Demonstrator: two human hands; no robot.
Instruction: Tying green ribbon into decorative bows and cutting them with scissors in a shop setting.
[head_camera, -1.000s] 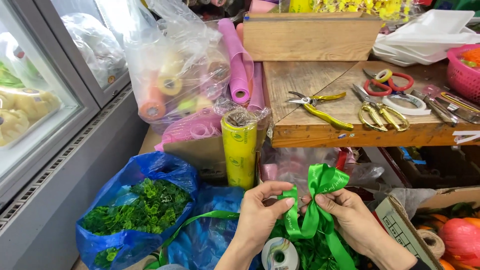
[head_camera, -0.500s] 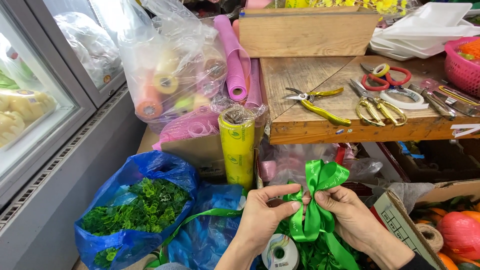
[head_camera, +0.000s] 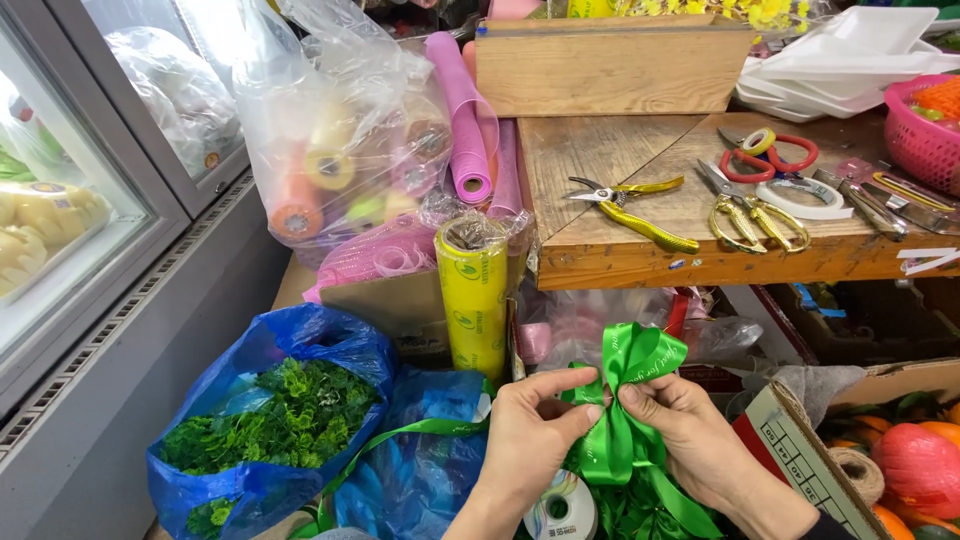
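My left hand (head_camera: 535, 425) and my right hand (head_camera: 690, 435) both pinch the middle of a bright green satin ribbon bow (head_camera: 632, 365) held in front of me. Loops of the bow stand up above my fingers and its tails hang down between my wrists. A strand of the same ribbon (head_camera: 395, 440) trails off to the left. A ribbon spool (head_camera: 562, 508) lies just below my left hand.
A blue plastic bag of green foliage (head_camera: 270, 420) sits at lower left. A yellow foil roll (head_camera: 473, 295) stands upright behind. The wooden bench (head_camera: 620, 240) carries yellow-handled pruners (head_camera: 640, 210), scissors (head_camera: 745, 205), and tape rolls (head_camera: 805, 197). Pink mesh rolls (head_camera: 460, 120) lean at the back.
The bow has stayed between my hands while my fingers shifted on its centre, pinching it tighter; the loops stand a little higher.
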